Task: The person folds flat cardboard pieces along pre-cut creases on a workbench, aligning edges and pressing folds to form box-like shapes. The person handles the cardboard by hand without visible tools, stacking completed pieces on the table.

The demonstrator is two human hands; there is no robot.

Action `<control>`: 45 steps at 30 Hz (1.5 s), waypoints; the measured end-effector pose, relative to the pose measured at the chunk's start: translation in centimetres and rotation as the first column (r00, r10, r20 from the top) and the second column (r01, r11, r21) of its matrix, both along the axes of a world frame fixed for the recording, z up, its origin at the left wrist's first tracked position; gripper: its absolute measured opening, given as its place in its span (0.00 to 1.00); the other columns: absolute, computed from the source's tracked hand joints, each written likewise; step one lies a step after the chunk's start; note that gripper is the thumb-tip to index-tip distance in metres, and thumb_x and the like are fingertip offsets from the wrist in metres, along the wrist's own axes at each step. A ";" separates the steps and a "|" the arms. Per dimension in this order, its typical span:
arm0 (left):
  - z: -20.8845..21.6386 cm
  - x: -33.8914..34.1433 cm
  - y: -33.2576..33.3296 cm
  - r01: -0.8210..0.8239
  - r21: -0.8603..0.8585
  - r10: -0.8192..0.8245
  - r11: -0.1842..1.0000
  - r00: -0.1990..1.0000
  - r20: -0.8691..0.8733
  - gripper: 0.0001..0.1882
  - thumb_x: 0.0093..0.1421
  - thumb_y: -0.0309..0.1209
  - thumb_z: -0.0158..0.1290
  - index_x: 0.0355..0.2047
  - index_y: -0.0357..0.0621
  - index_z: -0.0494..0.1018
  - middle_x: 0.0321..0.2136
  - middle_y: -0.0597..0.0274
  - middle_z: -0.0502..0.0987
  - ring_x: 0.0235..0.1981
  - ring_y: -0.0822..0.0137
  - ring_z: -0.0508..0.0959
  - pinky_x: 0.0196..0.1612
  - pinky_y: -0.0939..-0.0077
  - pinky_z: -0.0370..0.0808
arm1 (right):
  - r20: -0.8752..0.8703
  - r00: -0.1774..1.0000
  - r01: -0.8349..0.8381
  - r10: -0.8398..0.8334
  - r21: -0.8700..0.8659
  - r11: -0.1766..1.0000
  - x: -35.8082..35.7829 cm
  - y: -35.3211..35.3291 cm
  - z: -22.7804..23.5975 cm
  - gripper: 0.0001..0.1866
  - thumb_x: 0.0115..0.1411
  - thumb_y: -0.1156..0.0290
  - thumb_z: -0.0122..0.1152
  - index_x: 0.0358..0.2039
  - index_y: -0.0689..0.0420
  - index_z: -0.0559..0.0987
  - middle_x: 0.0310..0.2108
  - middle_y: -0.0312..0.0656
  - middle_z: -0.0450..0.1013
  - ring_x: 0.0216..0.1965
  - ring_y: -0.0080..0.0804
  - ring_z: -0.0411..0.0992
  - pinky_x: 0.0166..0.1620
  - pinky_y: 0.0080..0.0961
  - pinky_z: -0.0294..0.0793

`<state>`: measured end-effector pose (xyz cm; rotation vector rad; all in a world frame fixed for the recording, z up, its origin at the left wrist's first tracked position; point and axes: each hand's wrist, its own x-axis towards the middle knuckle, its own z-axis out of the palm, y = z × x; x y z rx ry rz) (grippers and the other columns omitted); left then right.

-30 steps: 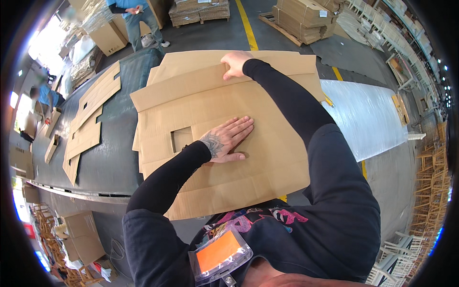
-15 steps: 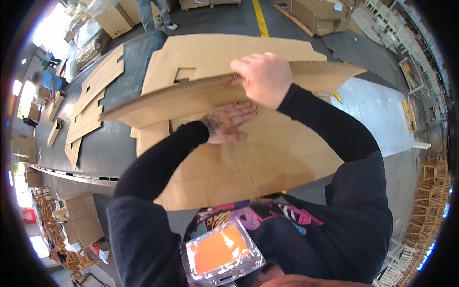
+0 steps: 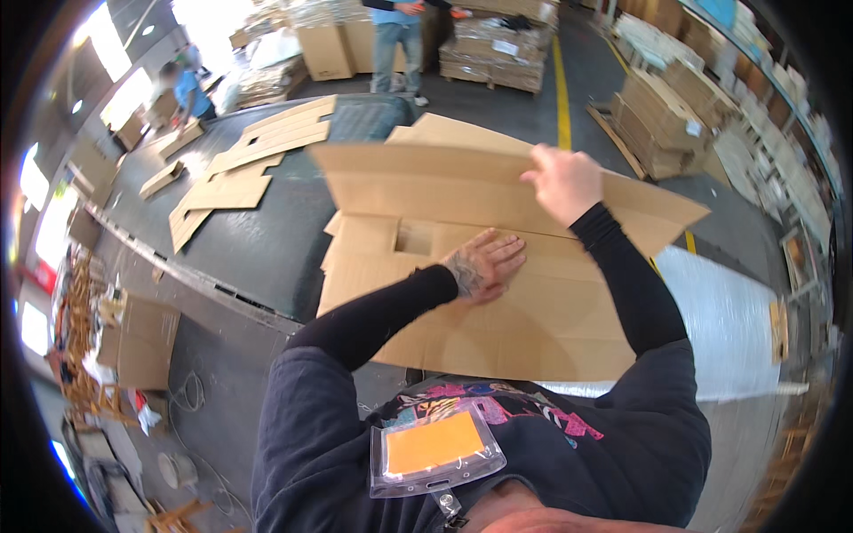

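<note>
Cardboard flap (image 3: 426,182) leans farther back than before (right fingers (image 3: 544,160) pinching its edge, left fingers (image 3: 507,251) slightly spread).

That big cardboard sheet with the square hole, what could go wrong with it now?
The raised flap might flop down if the right hand loses its hold, and could bump the left hand lying flat on the cardboard sheet.

The cardboard could crease or tear near the square hole, since it sits close to the fold.

The flap's edge might scratch the right hand, which is bare.
</note>
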<state>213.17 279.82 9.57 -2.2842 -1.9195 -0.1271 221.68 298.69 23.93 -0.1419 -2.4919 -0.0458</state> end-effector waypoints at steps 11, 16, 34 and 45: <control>-0.4 -0.3 -26.4 -0.997 0.074 -0.044 -0.012 0.074 0.996 0.50 0.60 0.43 0.64 0.72 0.40 0.45 0.69 0.48 0.57 0.69 0.51 0.60 0.64 0.45 0.64 | 0.080 0.966 -0.143 0.245 -0.624 0.769 -13.6 2.8 13.1 0.24 0.58 0.57 0.70 0.46 0.64 0.81 0.38 0.46 0.82 0.39 0.34 0.80 0.44 0.32 0.78; -1.8 -2.4 -27.7 -0.779 0.299 -0.773 0.552 -0.343 0.533 0.35 0.65 0.42 0.56 0.69 0.48 0.58 0.62 0.59 0.69 0.63 0.56 0.70 0.61 0.51 0.71 | 0.080 0.946 -0.159 0.313 -0.729 0.666 -25.3 -4.4 12.4 0.19 0.58 0.61 0.72 0.41 0.64 0.83 0.34 0.42 0.82 0.34 0.26 0.79 0.40 0.29 0.77; 7.6 -51.7 -48.2 -0.889 -0.417 -0.558 0.191 -0.448 0.698 0.26 0.65 0.40 0.58 0.59 0.42 0.71 0.57 0.51 0.73 0.56 0.51 0.75 0.59 0.47 0.73 | 0.107 0.985 -0.081 0.138 -0.418 0.905 -19.5 -9.8 8.9 0.39 0.56 0.47 0.70 0.60 0.58 0.71 0.51 0.53 0.76 0.53 0.46 0.75 0.56 0.36 0.73; 2.6 -28.7 -19.7 -0.300 0.040 0.183 0.953 0.676 0.714 0.41 0.57 0.28 0.63 0.70 0.42 0.59 0.68 0.50 0.63 0.71 0.53 0.60 0.71 0.60 0.58 | 0.756 0.631 0.464 -0.177 -0.185 0.866 5.9 -13.1 -12.0 0.66 0.35 0.54 0.84 0.73 0.34 0.54 0.75 0.46 0.41 0.75 0.52 0.40 0.68 0.68 0.50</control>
